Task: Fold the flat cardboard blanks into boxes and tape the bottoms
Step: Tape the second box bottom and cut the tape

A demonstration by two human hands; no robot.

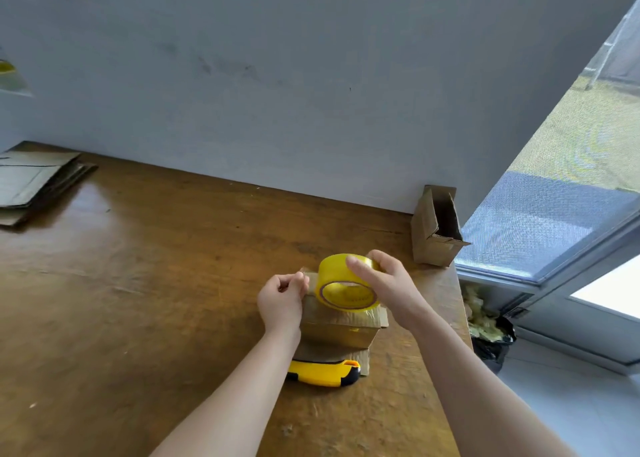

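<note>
A small folded cardboard box (337, 332) stands on the wooden table (156, 283), its upturned face shiny with tape. My right hand (384, 283) grips a yellow tape roll (344, 285) just above the box. My left hand (282, 299) pinches the loose end of the tape at the box's left edge. A short stretch of clear tape spans between the two hands.
A yellow and black utility knife (325, 373) lies in front of the box. An assembled open box (436, 226) stands at the table's far right corner. Flat cardboard blanks (34, 182) are stacked at far left. A black waste bag (491, 332) sits on the floor at right.
</note>
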